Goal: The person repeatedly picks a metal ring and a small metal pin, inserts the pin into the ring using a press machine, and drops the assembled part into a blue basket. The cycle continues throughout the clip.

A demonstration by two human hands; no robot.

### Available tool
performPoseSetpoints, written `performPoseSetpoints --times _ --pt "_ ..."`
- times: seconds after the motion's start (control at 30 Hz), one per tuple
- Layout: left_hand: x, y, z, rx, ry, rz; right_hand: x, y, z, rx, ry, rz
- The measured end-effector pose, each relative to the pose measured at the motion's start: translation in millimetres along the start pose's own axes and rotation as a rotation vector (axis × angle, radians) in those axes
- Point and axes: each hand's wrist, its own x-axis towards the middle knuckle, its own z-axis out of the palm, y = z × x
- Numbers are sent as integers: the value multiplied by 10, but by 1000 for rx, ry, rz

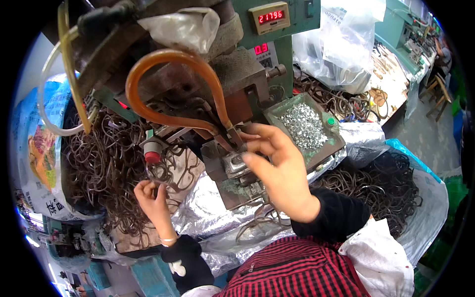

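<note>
My right hand [282, 173] reaches into the work area of a press machine, thumb and fingers curled together over a small metal die block [236, 164]. Whatever lies between those fingertips is too small and dark to name. A thick orange-brown tube [170, 55] loops down to the metal tip beside these fingers. Lower left, my left hand [154, 204] has its thumb and fingers drawn together in a pinch. Its fingertips are beside loose dark curved metal pieces [185, 171], and I cannot make out what they hold.
A green tray [316, 161] of small silvery bits adjoins the die. Left of it stands a red-topped button [152, 156]. Heaps of curved metal pieces fill a left sack [106, 163] and a right sack [371, 190]. Crumpled silver foil [198, 210] covers the table front.
</note>
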Motion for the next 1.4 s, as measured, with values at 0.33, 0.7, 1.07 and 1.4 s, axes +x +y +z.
performPoseSetpoints --times 0.33,0.7,1.07,1.4 --pt "-705 1301 771 144 -44 932 -199 -51 -1459 -1663 219 -275" --pt "-638 1314 1214 136 -199 1158 432 221 -1455 -1460 210 -612" --pt "-535 1275 1179 104 -281 1203 566 250 -1497 -1408 268 -513" --pt "-901 1451 777 289 -362 896 817 583 -1342 -1826 44 -481"
